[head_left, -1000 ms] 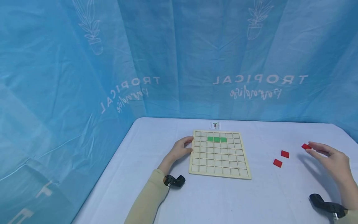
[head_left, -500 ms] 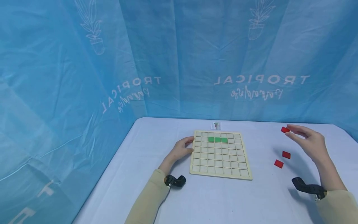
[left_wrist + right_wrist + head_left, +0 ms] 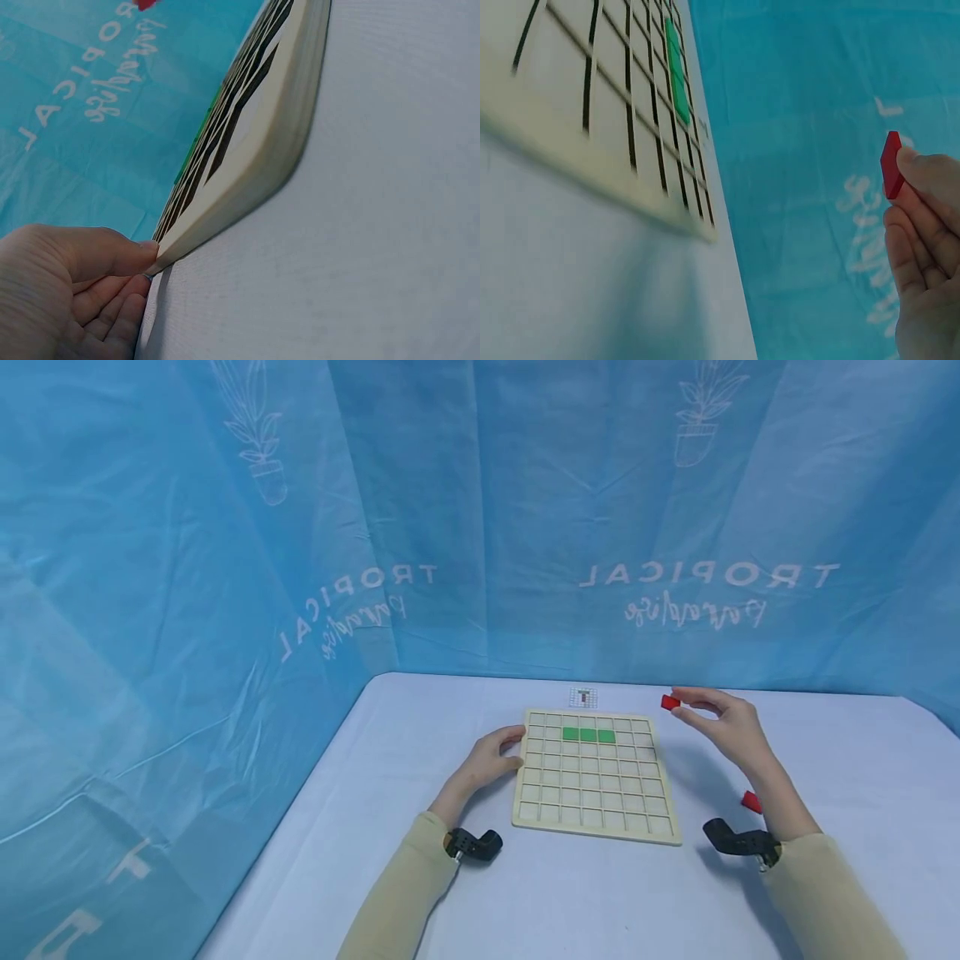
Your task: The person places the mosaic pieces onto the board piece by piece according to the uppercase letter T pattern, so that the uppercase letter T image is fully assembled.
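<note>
A pale wooden grid board (image 3: 597,835) lies on the white table, with three green tiles (image 3: 588,735) in a row near its far side. My left hand (image 3: 483,762) rests its thumb and fingertips against the board's left edge; in the left wrist view the thumb tip (image 3: 146,253) touches that edge. My right hand (image 3: 723,725) pinches a red tile (image 3: 671,702) between thumb and fingers, raised above the table just right of the board's far corner. The right wrist view shows this red tile (image 3: 892,166) tilted on edge.
Another red tile (image 3: 752,802) lies partly behind my right forearm. A small printed grid card (image 3: 583,697) sits beyond the board near the table's far edge. A blue printed curtain (image 3: 525,527) rises behind and to the left of the table (image 3: 585,902).
My right hand has carried the pinched red tile leftward, toward the board. One of the loose red tiles is now hidden by the right arm. The left hand stays at the board's edge.
</note>
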Tool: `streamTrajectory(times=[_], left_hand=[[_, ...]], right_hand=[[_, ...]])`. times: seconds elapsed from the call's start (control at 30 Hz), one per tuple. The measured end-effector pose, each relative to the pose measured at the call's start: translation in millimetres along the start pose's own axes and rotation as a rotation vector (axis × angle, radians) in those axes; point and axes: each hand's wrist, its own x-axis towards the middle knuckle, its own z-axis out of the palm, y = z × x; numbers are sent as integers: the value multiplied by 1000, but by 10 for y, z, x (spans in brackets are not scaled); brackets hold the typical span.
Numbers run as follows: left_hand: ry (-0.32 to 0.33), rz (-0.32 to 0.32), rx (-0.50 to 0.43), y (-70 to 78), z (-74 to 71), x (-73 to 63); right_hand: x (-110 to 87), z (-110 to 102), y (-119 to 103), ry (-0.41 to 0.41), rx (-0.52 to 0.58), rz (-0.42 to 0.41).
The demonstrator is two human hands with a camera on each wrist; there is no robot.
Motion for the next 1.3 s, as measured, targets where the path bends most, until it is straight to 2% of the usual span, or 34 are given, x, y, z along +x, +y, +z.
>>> streamTrajectory(times=[0.03, 0.17, 0.27, 0.4, 0.67, 1.03, 1.3], left_hand=[[-1, 4, 1, -4, 1, 4], [-3, 10, -1, -9, 0, 6], [-4, 7, 2, -5, -3, 9], [-5, 8, 7, -8, -4, 16], [-10, 17, 0, -6, -6, 12], [-6, 8, 5, 9, -12, 0], [-7, 25, 0, 21, -20, -9]], right_hand=[[29, 64, 38, -5, 33, -19], [103, 253, -80, -48, 95, -59], [116, 342, -351, -84, 76, -64], [142, 487, -428, -106, 118, -81], [126, 721, -427, -159, 145, -47], [58, 853, -381, -203, 170, -38], [24, 944, -272, -213, 114, -96]])
